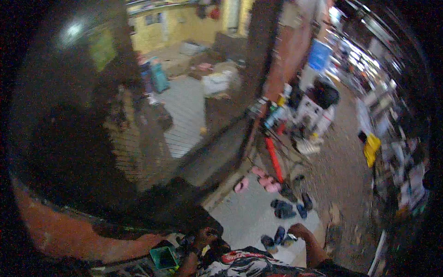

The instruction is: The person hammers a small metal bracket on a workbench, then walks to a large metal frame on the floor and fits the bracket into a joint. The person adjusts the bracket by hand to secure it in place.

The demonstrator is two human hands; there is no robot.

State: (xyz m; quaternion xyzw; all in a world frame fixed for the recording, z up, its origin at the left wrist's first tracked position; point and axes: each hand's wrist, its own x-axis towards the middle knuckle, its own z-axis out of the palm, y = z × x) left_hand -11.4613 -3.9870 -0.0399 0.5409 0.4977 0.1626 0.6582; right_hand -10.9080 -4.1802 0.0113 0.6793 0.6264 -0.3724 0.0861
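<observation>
My left hand (206,237) is low in the middle, in front of my patterned black-and-white shirt (249,264). Its fingers are dark and blurred, so I cannot make out whether they hold anything. Close beside it, on the left, stands a small green square container (164,257). My right hand (300,231) is closed, its fingers curled over a small pale spot that is too blurred to name. Below it on the pale slab lie dark sandals (279,235).
Ahead, a dark doorway frame (263,41) opens on a room with yellow walls (173,27). Pink slippers (265,180), more dark footwear (284,210) and a red pole (274,159) are beyond my right hand. A walkway (344,161) runs along the right, past a blue container (319,56).
</observation>
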